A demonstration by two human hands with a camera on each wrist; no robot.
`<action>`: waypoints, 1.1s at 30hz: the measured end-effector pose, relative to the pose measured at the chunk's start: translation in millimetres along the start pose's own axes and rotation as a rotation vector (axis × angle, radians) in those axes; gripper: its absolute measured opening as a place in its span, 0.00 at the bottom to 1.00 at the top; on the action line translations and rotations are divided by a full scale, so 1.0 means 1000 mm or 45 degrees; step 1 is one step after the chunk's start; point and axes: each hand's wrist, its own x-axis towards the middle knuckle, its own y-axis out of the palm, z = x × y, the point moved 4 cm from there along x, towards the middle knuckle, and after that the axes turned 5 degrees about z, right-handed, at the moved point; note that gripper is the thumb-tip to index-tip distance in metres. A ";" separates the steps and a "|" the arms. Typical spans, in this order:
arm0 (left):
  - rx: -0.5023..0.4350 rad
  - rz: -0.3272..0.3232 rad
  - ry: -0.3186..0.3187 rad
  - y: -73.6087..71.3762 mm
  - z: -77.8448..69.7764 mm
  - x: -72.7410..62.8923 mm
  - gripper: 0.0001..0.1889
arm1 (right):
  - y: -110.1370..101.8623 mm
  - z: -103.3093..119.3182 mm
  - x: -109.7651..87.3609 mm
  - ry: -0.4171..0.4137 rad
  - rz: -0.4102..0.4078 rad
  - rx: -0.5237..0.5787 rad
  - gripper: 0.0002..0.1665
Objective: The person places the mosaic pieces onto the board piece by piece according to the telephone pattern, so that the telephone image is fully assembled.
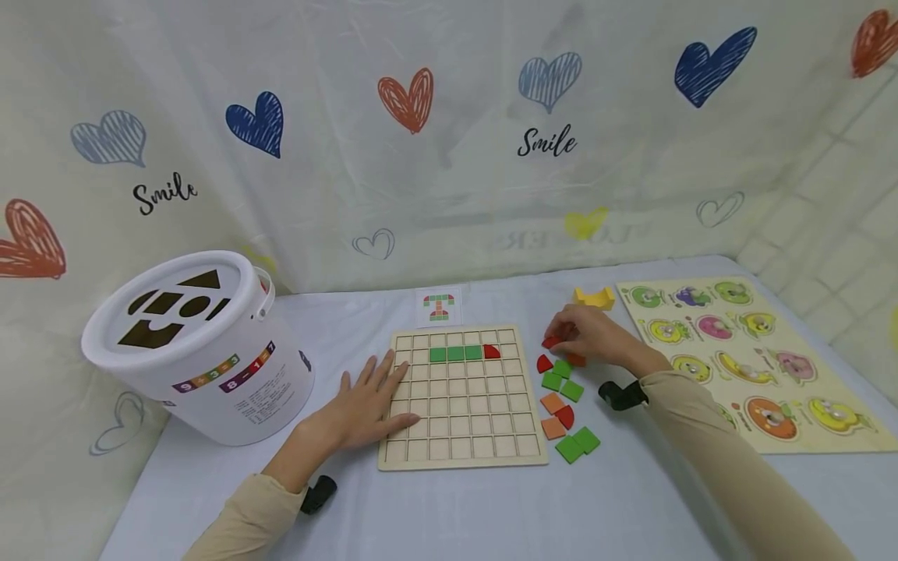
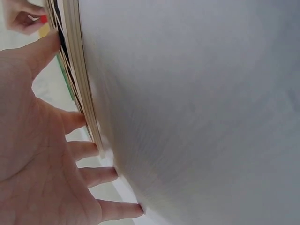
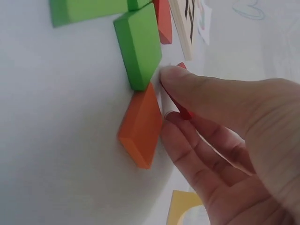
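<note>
A wooden grid board lies on the table, with a row of three green squares and a red quarter-circle in its upper cells. My left hand rests with fingers spread along the board's left edge, thumb and some fingertips on it. At the board's right, my right hand pinches a red piece between thumb and fingers; its shape is partly hidden. Just beside those fingers are an orange square and a green square. More green, orange and red pieces lie scattered nearer me.
Behind the board lies a small pattern card. A white lidded bucket with shaped holes stands at left. To the right is a fruit picture board, and a yellow arched block sits past my right hand. A printed cloth hangs behind.
</note>
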 end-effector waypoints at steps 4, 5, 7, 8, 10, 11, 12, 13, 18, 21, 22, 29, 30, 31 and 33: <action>-0.019 -0.003 0.001 -0.002 0.000 -0.001 0.48 | 0.001 -0.001 -0.001 0.001 -0.036 0.040 0.09; -0.021 -0.002 0.000 -0.002 0.000 -0.001 0.48 | 0.001 -0.001 -0.001 0.003 -0.044 0.048 0.10; -0.019 0.002 -0.002 -0.001 0.002 -0.001 0.48 | 0.002 -0.003 -0.001 -0.003 -0.059 0.061 0.10; -0.020 0.004 -0.003 -0.001 0.003 -0.001 0.48 | 0.002 -0.003 -0.001 -0.005 -0.065 0.067 0.10; -0.020 0.005 0.000 0.000 0.004 0.000 0.48 | 0.003 -0.002 -0.001 -0.020 -0.078 0.069 0.10; -0.021 0.005 0.001 0.000 0.005 0.000 0.48 | 0.003 0.000 -0.001 -0.037 -0.086 0.070 0.09; -0.022 0.006 0.002 0.001 0.006 0.000 0.48 | 0.003 0.002 0.000 -0.060 -0.094 0.072 0.09; -0.023 0.007 0.001 0.001 0.006 0.001 0.48 | 0.003 0.006 0.001 -0.079 -0.104 0.075 0.09; -0.027 -0.001 0.005 0.000 0.006 0.001 0.48 | 0.004 0.025 0.007 -0.200 -0.154 0.077 0.08; -0.022 -0.007 0.009 -0.001 0.007 0.000 0.48 | 0.008 0.035 0.014 -0.252 -0.167 0.084 0.08; -0.019 -0.008 0.008 -0.001 0.007 0.000 0.48 | 0.010 0.038 0.016 -0.268 -0.163 0.090 0.09; -0.016 -0.008 0.009 -0.001 0.007 0.001 0.48 | 0.031 0.065 0.037 -0.370 -0.098 0.175 0.10; -0.015 -0.009 0.011 -0.001 0.007 0.001 0.48 | 0.034 0.070 0.040 -0.387 -0.090 0.194 0.10; -0.014 -0.008 0.012 -0.002 0.006 0.001 0.48 | 0.037 0.074 0.044 -0.404 -0.086 0.201 0.10; -0.010 -0.004 0.009 -0.002 0.006 0.002 0.48 | 0.043 0.083 0.052 -0.443 -0.070 0.212 0.09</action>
